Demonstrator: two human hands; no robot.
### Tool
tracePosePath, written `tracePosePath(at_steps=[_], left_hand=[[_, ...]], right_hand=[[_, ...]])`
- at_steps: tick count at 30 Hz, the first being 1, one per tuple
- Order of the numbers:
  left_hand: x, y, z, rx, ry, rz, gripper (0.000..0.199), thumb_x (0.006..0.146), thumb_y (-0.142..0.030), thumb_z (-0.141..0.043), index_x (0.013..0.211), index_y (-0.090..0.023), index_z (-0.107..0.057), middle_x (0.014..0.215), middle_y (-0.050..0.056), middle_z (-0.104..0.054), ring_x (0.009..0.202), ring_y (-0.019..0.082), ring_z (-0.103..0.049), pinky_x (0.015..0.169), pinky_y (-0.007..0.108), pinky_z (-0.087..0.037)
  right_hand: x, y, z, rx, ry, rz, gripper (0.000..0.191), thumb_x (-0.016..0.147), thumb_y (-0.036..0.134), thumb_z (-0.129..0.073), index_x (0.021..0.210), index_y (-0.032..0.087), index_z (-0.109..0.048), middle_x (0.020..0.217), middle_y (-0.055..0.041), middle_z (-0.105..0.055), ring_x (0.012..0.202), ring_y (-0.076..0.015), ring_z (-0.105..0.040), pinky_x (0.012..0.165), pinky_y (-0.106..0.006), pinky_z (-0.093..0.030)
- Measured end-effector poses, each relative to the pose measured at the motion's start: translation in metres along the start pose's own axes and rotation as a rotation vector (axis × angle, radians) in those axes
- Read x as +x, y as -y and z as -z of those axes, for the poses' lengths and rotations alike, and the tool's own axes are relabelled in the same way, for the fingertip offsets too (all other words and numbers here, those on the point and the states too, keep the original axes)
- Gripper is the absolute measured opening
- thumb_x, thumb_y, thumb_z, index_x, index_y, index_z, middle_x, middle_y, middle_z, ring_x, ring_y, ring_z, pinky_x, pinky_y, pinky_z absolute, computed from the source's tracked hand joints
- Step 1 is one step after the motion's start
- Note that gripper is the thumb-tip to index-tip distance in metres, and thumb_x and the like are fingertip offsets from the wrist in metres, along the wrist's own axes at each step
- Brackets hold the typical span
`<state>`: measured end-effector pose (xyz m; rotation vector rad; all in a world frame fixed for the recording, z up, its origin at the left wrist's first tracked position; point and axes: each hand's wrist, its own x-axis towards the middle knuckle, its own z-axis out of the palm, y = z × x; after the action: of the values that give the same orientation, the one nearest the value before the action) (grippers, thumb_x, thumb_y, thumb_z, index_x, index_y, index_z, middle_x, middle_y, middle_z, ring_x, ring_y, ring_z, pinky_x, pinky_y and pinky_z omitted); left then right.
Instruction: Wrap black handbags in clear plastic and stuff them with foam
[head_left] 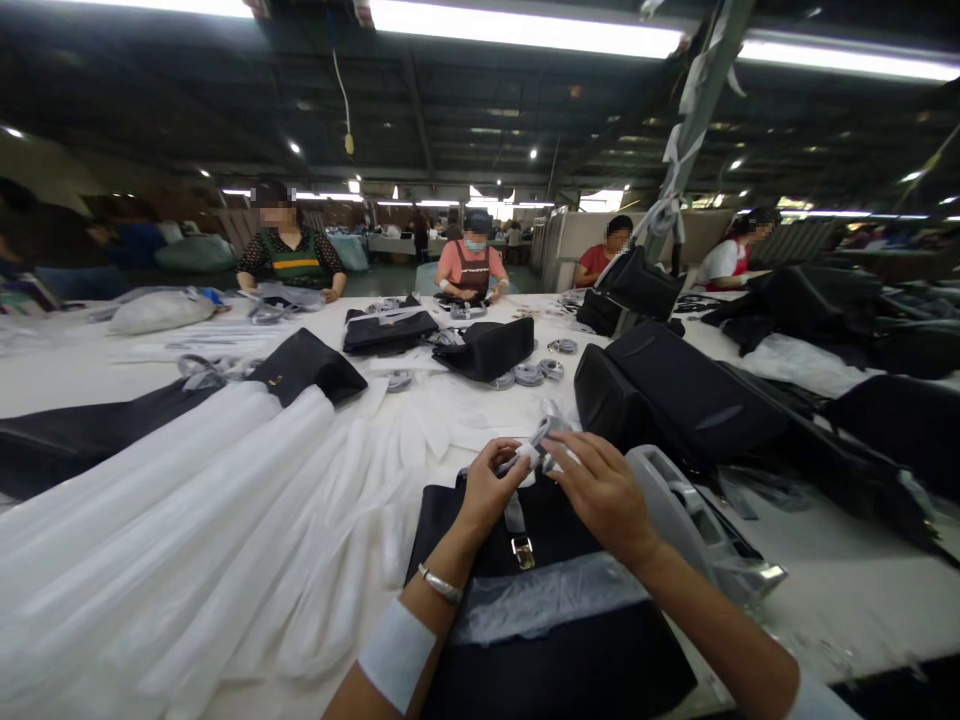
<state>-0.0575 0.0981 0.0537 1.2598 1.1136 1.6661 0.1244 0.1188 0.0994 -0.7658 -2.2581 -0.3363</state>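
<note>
Strap [547, 429] held by left hand [487, 488] and right hand [606, 492].

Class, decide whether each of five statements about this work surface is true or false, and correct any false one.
1. The left hand and right hand are both at a grey strap. True.
2. The bag below the hands is white. False: the bag is dark.
3. Clear film lies across the bag. True.
4. A bracelet is on the right wrist. False: the bracelet is on the left.
5. White rolls lie right of the bag. False: the rolls lie left of it.
</note>
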Motion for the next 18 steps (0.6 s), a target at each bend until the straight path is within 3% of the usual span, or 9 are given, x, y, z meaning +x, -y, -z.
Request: tracePosePath(at_steps=[3, 6, 8, 11, 15, 18], left_hand=[[-0.002, -0.001, -0.001, 0.002, 0.054, -0.044, 0.026, 0.083, -0.033, -0.068, 0.103, -0.017, -0.062, 0.103, 0.007, -0.069, 0.101, 0.020, -0.065, 0.093, 0.033, -0.050], [-0.003, -0.003, 0.000, 0.064, 0.075, -0.068, 0.023, 0.086, -0.032, -0.065, 0.103, -0.017, -0.063, 0.104, 0.008, -0.069, 0.101, 0.021, -0.065, 0.094, 0.035, -0.050], [-0.003, -0.003, 0.001, 0.190, 0.014, -0.116, 0.023, 0.089, -0.032, -0.062, 0.107, -0.018, -0.063, 0.107, 0.008, -0.069, 0.103, 0.022, -0.065, 0.096, 0.037, -0.049], [-0.002, -0.002, 0.005, 0.393, -0.177, -0.243, 0.030, 0.091, -0.030, -0.057, 0.120, -0.020, -0.060, 0.123, 0.010, -0.064, 0.119, 0.025, -0.056, 0.106, 0.042, -0.041], [0.002, 0.002, 0.010, 0.409, -0.341, -0.267, 0.033, 0.093, -0.026, -0.053, 0.125, -0.020, -0.057, 0.131, 0.011, -0.058, 0.127, 0.025, -0.050, 0.111, 0.043, -0.035], [0.005, 0.004, 0.013, 0.281, -0.369, -0.198, 0.031, 0.092, -0.022, -0.050, 0.122, -0.019, -0.058, 0.126, 0.011, -0.061, 0.121, 0.023, -0.055, 0.106, 0.040, -0.042]], right_hand=[[0.025, -0.008, -0.001, -0.083, 0.153, 0.338, 0.041, 0.093, 0.011, -0.051, 0.133, 0.023, -0.055, 0.135, -0.0065, -0.059, 0.132, -0.0265, -0.045, 0.115, -0.052, -0.027], [0.045, -0.016, -0.009, -0.105, 0.267, 0.485, 0.033, 0.093, 0.010, -0.049, 0.123, 0.017, -0.061, 0.113, -0.0069, -0.070, 0.111, -0.0222, -0.060, 0.116, -0.050, -0.025], [0.058, -0.023, -0.012, -0.141, 0.353, 0.506, 0.028, 0.092, 0.009, -0.050, 0.114, 0.016, -0.065, 0.100, -0.0059, -0.072, 0.096, -0.0201, -0.064, 0.116, -0.049, -0.025], [0.084, -0.035, -0.014, -0.232, 0.359, 0.400, 0.027, 0.090, 0.009, -0.050, 0.111, 0.015, -0.066, 0.102, -0.0092, -0.072, 0.103, -0.0244, -0.062, 0.114, -0.053, -0.025], [0.120, -0.036, -0.015, -0.298, 0.044, 0.009, 0.054, 0.087, 0.014, -0.055, 0.140, 0.014, -0.046, 0.142, -0.0186, -0.050, 0.132, -0.0361, -0.041, 0.109, -0.063, -0.022], [0.128, -0.019, -0.028, -0.093, 0.057, -0.022, 0.047, 0.089, 0.018, -0.052, 0.136, 0.017, -0.052, 0.142, -0.0141, -0.052, 0.128, -0.0314, -0.048, 0.110, -0.054, -0.029]])
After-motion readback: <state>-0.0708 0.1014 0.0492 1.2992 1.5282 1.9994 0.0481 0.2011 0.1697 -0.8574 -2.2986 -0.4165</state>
